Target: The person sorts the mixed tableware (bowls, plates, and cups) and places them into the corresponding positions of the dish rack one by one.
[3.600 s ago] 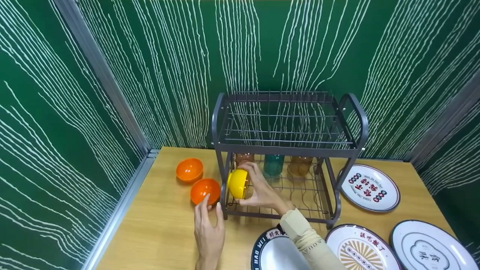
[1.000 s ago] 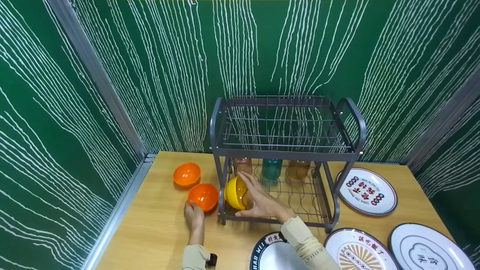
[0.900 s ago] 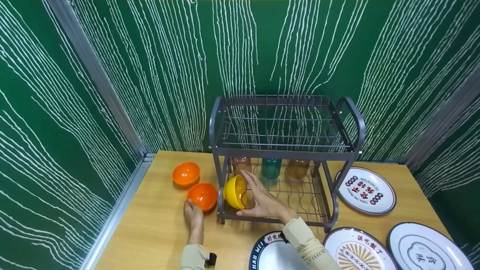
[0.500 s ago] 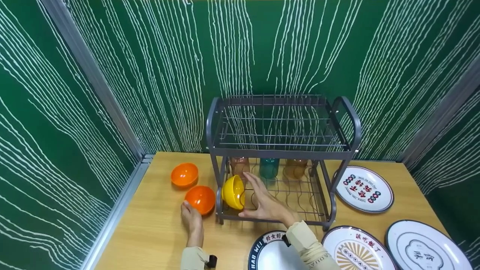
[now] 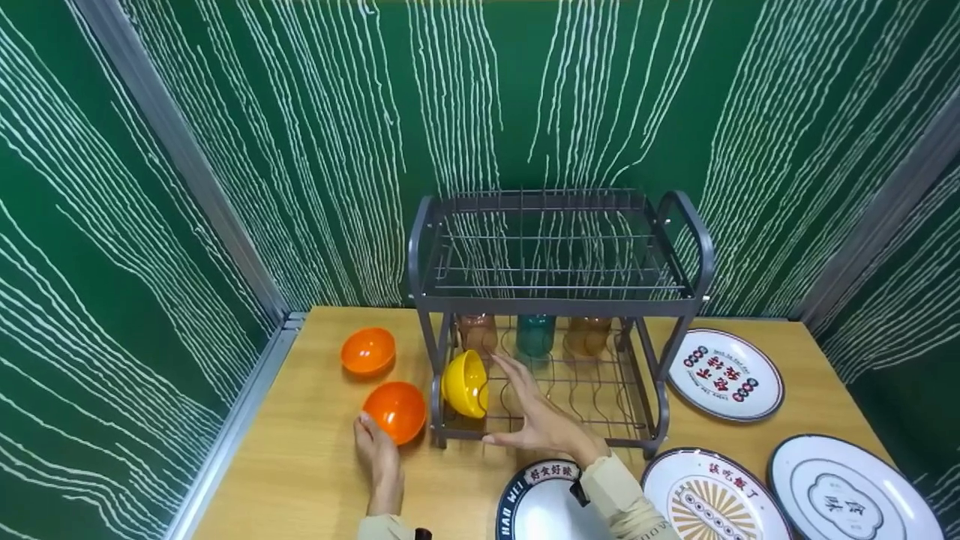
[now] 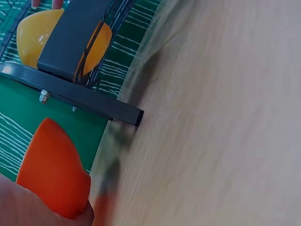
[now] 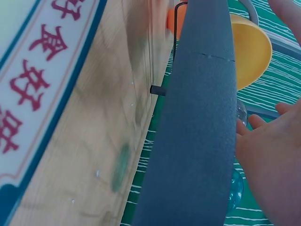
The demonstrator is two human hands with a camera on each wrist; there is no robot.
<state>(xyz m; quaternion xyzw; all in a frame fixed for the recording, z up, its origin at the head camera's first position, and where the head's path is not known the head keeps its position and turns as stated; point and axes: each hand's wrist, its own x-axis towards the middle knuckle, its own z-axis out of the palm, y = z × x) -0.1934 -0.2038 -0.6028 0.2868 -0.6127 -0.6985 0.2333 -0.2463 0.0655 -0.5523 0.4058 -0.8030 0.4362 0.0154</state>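
Note:
My left hand [image 5: 381, 461] grips the near orange bowl [image 5: 395, 414] by its left rim; in the left wrist view the orange bowl [image 6: 54, 172] sits in the hand, close over the table. A yellow bowl [image 5: 463, 384] stands on its side on the lower tier of the dark dish rack [image 5: 555, 306], at the left end, its mouth facing right. My right hand [image 5: 551, 424] is just right of it with fingers and thumb spread, holding nothing. In the right wrist view a gap shows between the right hand [image 7: 275, 155] and the yellow bowl [image 7: 251, 54].
Another orange bowl [image 5: 368, 352] sits at the table's back left. Pink [image 5: 478, 331], teal [image 5: 535, 336] and amber [image 5: 588, 335] cups stand at the back of the lower tier. Several plates lie in front and right, including a sunburst plate [image 5: 709, 495] and a red-lettered plate [image 5: 724, 375].
The right hand has let go of the yellow bowl, leaving it in the rack, and drawn back right. The left hand has taken hold of the near orange bowl and shifted it slightly toward me.

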